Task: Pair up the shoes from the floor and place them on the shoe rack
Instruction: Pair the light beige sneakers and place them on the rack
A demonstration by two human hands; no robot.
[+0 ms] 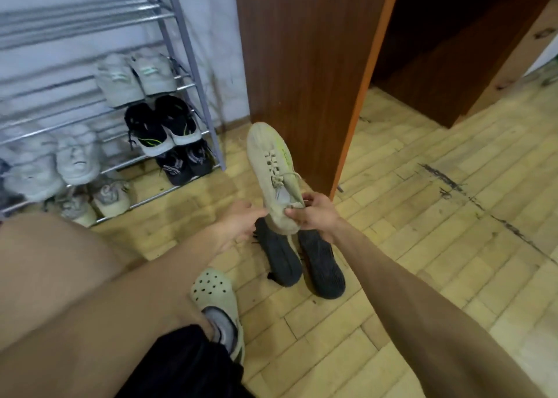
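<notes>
A beige sneaker (273, 162) with a yellow-green stripe is lifted above the floor, toe pointing away. My right hand (314, 213) grips it at the heel and tongue. Just left of that heel, my left hand (238, 225) has its fingers spread and holds nothing. Under the hands, two dark grey shoes (302, 261) lie side by side on the floor. The metal shoe rack (184, 44) stands at the left against the wall. It carries a pale pair (136, 77), a black pair (160, 126), a dark pair (184, 162) and light pairs lower left.
A brown wooden door (305, 65) stands open just behind the lifted sneaker, with a dark room beyond. My foot wears a pale clog (217, 301) on the parquet floor (422, 246). My bare knee fills the lower left.
</notes>
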